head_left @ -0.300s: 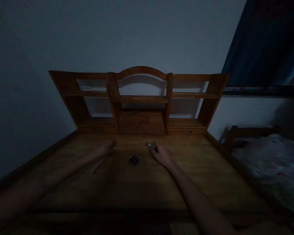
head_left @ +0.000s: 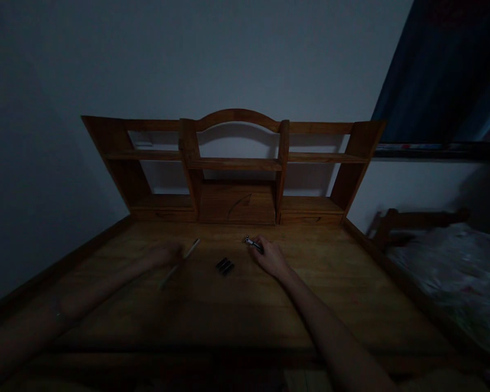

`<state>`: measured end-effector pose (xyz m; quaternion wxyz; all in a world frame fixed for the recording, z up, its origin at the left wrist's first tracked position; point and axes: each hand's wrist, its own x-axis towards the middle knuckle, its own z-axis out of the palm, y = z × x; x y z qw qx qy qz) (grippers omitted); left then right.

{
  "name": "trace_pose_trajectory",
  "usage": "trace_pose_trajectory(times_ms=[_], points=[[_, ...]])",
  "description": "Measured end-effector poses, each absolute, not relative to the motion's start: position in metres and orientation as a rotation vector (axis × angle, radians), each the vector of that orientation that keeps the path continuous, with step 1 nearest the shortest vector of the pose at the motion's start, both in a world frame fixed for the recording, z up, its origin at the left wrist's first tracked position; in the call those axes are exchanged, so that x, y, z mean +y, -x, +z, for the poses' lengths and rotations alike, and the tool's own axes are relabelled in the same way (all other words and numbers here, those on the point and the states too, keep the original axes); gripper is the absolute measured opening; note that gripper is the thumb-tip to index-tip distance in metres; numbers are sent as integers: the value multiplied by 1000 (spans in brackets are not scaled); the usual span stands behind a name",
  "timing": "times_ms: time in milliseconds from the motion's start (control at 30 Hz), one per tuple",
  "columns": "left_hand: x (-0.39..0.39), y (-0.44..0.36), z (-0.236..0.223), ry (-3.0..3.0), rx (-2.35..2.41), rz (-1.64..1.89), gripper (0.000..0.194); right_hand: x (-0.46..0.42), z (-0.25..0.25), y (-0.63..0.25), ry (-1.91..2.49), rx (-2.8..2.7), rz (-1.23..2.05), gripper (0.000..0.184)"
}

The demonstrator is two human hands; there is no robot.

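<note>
My left hand is over the left part of the desk, smeared by motion. Just right of it, a thin pale stick, possibly a pen, runs diagonally; whether the fingers touch it I cannot tell. My right hand rests on the desktop with its fingers closed round a small tool that has a silver head and a dark handle. Between both hands lie several short black pieces, side by side and slanted; they look like small cylinders, but the light is too dim to be sure.
The wooden desktop has raised edges at the left and right. A wooden shelf unit with small drawers stands along its back, against the wall. To the right is a bed frame with plastic-looking covering, below a dark curtain.
My left hand has moved a little left and toward me, and more of the stick's far end shows. My right hand and the black pieces stay where they were.
</note>
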<state>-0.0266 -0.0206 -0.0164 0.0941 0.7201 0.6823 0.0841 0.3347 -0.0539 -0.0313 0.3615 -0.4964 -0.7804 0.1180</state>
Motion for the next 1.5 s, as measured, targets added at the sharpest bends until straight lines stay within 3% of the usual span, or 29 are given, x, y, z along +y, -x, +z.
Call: trace_pose_trajectory(times_ms=[167, 333, 467, 767, 933, 1500], points=[[-14, -2, -12, -2184, 2009, 298, 21, -55, -30, -332, 1252, -2001, 311, 19], [-16, -67, 9, -2301, 1741, 878, 33, -58, -27, -333, 1270, -1931, 372, 25], [-25, -101, 6, -2243, 1698, 974, 35, -54, -27, -337, 1210, -1790, 485, 26], [-26, -96, -23, -2074, 1427, 1171, 36, -29, -41, -335, 1042, -1217, 1150, 24], [-25, -91, -16, -2091, 1319, 1138, 40, -24, -47, -331, 786, -987, 1506, 21], [-29, -95, -16, -2048, 1290, 1076, 42, -38, -28, -325, 690, -908, 1784, 24]])
